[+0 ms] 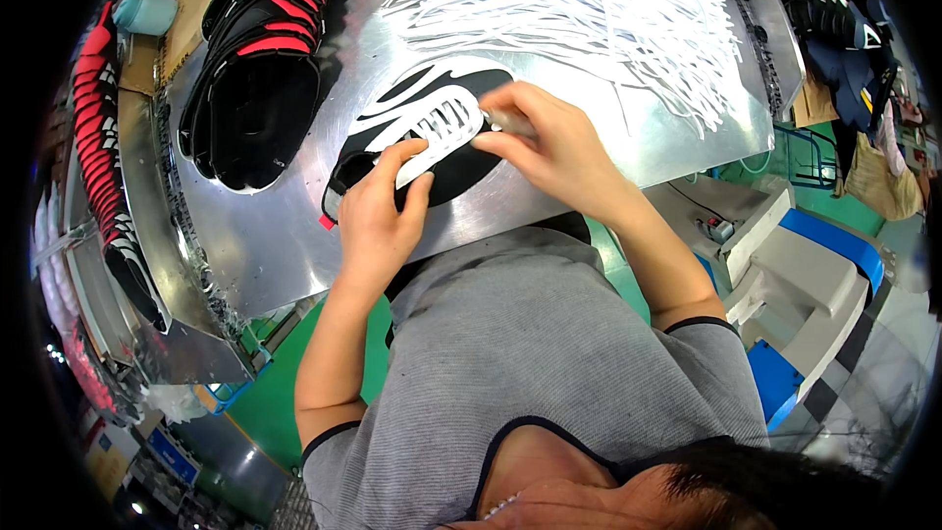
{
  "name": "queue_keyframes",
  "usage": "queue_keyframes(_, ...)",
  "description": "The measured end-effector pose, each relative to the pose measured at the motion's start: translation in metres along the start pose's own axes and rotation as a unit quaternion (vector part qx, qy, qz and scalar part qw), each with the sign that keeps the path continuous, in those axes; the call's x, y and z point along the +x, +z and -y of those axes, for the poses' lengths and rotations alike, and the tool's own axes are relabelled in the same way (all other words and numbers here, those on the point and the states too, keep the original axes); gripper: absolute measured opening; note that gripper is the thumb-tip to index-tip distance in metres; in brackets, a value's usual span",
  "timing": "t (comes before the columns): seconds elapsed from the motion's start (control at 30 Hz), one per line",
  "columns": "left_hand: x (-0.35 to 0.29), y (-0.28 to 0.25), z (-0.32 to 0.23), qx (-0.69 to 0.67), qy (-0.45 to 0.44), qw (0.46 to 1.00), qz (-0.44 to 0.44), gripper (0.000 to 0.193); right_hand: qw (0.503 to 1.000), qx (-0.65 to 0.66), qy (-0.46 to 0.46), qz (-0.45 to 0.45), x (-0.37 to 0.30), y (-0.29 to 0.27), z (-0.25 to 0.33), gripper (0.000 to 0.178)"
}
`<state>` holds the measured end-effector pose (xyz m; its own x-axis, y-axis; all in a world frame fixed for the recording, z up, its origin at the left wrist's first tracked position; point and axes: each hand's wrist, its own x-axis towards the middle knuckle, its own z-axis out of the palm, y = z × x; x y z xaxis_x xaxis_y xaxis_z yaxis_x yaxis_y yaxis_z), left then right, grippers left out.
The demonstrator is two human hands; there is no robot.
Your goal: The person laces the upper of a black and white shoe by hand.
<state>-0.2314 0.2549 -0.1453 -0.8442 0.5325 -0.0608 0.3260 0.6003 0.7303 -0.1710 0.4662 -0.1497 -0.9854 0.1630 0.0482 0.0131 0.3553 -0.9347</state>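
Observation:
A flat black and white shoe upper (456,172) lies on the metal table in front of me. White lace crosses its eyelet strip (453,118) in several rungs. My left hand (378,216) holds the upper near its heel-side opening, index finger and thumb on either side of the white strip. At the other end of the strip, my right hand (549,137) is closed in a pinch just above the upper. Something small and pale shows between its fingers; I cannot make out what it is.
Many loose white laces (569,10) are spread across the table's far side. A row of nested black and red uppers (260,88) stands to the left, with another row (103,157) beyond the table edge. A beige machine-like unit (795,275) is at the right.

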Motion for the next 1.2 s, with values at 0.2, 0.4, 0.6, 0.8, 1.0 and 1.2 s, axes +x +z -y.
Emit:
queue_keyframes(0.2,0.011,-0.003,-0.002,0.014,0.025,0.997,0.072,0.026,0.998,0.056,0.031,-0.024,0.029,0.026,-0.030,0.015)
queue_keyframes(0.4,0.010,-0.005,-0.002,0.003,-0.012,0.996,0.086,0.027,0.988,-0.023,-0.152,-0.003,0.028,0.026,-0.039,0.020)
queue_keyframes(0.6,0.012,-0.007,0.000,-0.003,-0.012,0.995,0.102,0.028,0.904,-0.251,-0.335,0.087,0.046,0.012,-0.033,0.026)
queue_keyframes(0.8,0.006,-0.004,0.010,-0.015,0.035,0.998,0.050,0.026,0.925,-0.177,-0.328,0.078,0.045,0.022,-0.035,0.029)
queue_keyframes(1.0,0.011,-0.007,0.021,-0.015,-0.005,0.997,0.075,0.023,0.933,-0.070,-0.310,0.166,0.039,0.019,-0.034,0.025)
queue_keyframes(1.2,0.013,-0.008,0.027,-0.044,0.061,0.994,0.074,0.024,0.962,-0.044,-0.250,0.095,0.036,0.020,-0.039,0.023)
